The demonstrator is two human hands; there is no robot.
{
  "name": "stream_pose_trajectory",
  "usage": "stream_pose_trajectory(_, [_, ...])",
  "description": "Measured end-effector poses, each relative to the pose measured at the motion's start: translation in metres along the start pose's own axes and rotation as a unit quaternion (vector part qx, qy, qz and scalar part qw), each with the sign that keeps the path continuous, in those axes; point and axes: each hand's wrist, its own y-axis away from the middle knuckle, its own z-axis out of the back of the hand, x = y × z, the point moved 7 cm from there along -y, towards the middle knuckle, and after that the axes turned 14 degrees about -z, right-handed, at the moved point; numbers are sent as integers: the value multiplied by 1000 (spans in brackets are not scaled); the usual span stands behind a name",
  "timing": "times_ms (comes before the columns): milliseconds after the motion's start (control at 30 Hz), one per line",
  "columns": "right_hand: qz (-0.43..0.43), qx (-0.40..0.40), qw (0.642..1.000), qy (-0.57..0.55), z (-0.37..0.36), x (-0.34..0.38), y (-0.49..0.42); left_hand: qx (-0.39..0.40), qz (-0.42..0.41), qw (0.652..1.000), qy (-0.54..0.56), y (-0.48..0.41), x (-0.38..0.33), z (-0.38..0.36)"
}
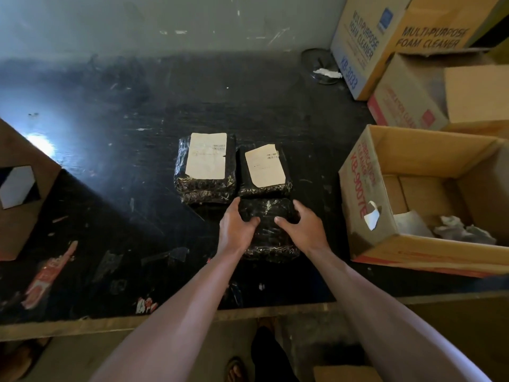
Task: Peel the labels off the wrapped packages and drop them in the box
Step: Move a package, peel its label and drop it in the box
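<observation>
A black plastic-wrapped package without a label is held on the dark tabletop by the left hand and right hand, each grip closed on its sides; two white-labelled packages lie behind, the open cardboard box beside

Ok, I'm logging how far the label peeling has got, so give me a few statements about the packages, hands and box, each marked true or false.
1. Both hands, left hand and right hand, rest on the nearest package. True.
2. The nearest package shows a white label on top. False: no label is visible on its top.
3. The two far packages, far left package and far right package, each carry a pale label. True.
4. The open box stands to the person's left. False: it stands on the right.
5. The open box is empty. False: crumpled paper lies inside.
</observation>
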Motion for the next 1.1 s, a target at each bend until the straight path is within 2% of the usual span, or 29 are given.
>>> stream_pose_trajectory(167, [46,-19,999,11,18,42,-25,11,-7,1000,0,-41,-23,-4])
stream_pose_trajectory(400, [43,-34,997,60,27,80,-88,12,-31,999,-8,-97,-42,-17])
stream_pose_trajectory(800, [82,-21,988,128,11,123,-180,-5,22,999,-35,-142,-9,-41])
stream_pose_trajectory(1100, [128,-22,980,149,5,143,-206,-31,46,998,-14,-148,8,-45])
